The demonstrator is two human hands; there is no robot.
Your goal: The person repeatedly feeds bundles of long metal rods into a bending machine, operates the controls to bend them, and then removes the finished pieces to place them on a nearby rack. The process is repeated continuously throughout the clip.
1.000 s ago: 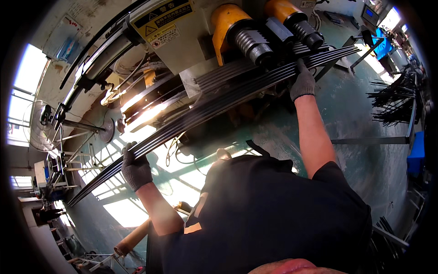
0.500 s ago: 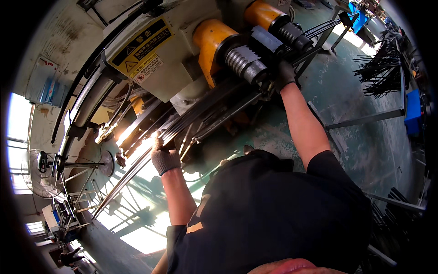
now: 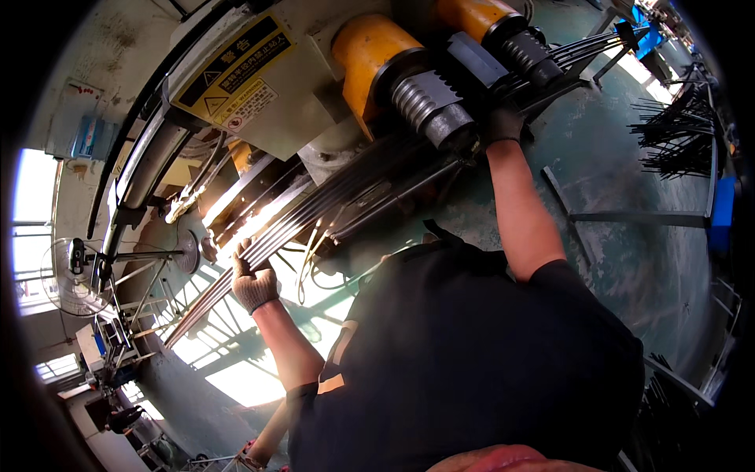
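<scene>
A bundle of long thin metal rods (image 3: 295,223) slants from the lower left up into a large bending machine. My left hand (image 3: 255,285), in a knitted glove, is closed around the rods left of the machine, in bright sunlight. Extended to the far side, my right hand (image 3: 502,127) wears a dark glove. It is beside the machine's ribbed round die (image 3: 429,110) and a grey block (image 3: 477,59). Shadow hides its fingers, so what it touches cannot be made out. An orange housing (image 3: 373,59) stands behind the ribbed die.
A second orange housing (image 3: 476,17) with a ribbed roller is at the upper right. Bundled dark rods (image 3: 672,138) lie on a metal rack (image 3: 641,219) at right. A standing fan (image 3: 77,263) is at far left. Looped hoses (image 3: 303,279) hang below the machine.
My left hand has slid down and left along the rods, which now look more spread out. My right hand has shifted slightly right, and the whole view has turned a little.
</scene>
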